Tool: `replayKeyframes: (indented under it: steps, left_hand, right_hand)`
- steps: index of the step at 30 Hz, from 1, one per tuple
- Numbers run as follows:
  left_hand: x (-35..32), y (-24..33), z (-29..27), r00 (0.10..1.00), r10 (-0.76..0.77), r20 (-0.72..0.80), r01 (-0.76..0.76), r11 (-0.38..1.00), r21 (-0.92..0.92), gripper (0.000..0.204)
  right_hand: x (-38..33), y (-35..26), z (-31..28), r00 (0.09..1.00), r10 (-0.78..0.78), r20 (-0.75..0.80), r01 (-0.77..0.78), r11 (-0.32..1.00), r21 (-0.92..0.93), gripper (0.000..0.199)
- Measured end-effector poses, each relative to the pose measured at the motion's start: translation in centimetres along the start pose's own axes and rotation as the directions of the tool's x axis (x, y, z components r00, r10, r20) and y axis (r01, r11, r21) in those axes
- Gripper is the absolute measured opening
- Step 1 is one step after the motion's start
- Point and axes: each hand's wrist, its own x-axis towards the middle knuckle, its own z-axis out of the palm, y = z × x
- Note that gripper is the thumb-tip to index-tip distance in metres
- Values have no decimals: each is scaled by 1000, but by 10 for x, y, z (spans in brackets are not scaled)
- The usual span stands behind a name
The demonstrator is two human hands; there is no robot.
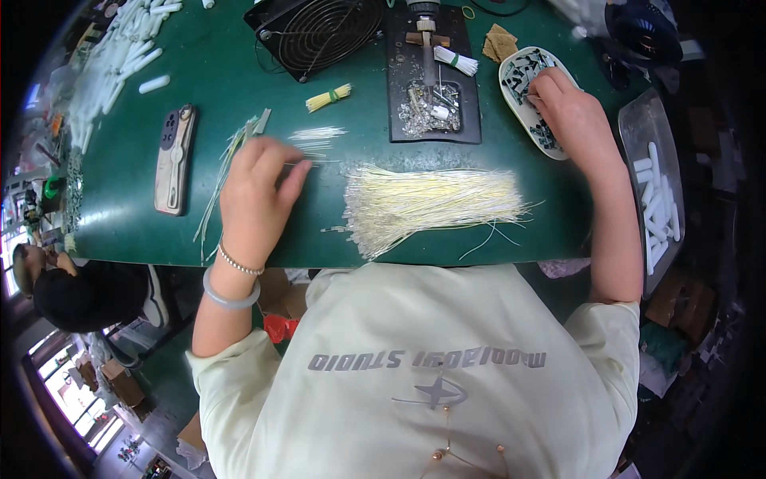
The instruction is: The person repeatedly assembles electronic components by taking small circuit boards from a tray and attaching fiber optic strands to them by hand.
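Observation:
My left hand [254,185], slightly blurred, is closed with thumb and forefinger together at one end of a thin white wire [325,162]. Just beyond it lie several loose white wires [319,133]. Longer pale wires [214,209] run along the table beside that hand's outer side. My right hand [568,112] reaches into an oval white dish [517,114] of small dark parts [542,132]. Its fingertips are pinched together; what they hold is hidden. Between my hands rests a thick bundle of white and yellowish wires [439,199] with clear, bead-like ends at its left.
A bench device on a black base [401,112] stands ahead, small metal bits around it. Nearby are a black fan [323,36], a banded yellow wire bundle [328,97] and a phone [173,164]. White tubes [140,60] lie far left; a clear bin [634,120] holds more at right.

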Motion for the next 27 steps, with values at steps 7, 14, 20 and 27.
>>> replayKeyframes:
  steps: [7, 14, 20, 27]
  left_hand:
    - [23, 1, 10, 994, 7, 107, 1, 997, -79, 12]
    - [17, -6, 7, 992, -43, 114, 54, 994, -93, 11]
    - [14, -9, 7, 985, -81, 154, 97, 990, -104, 11]
    - [19, -12, 4, 972, 148, 183, -152, 988, 5, 10]
  right_hand:
    - [-8, -10, 15, 991, 25, -134, -4, 988, 154, 11]
    - [-14, -18, 17, 996, 74, -43, -64, 977, 205, 14]
    - [-12, -22, 20, 956, 292, -39, -274, 930, 245, 15]
    - [-10, -22, 20, 950, 303, -71, -281, 934, 221, 11]
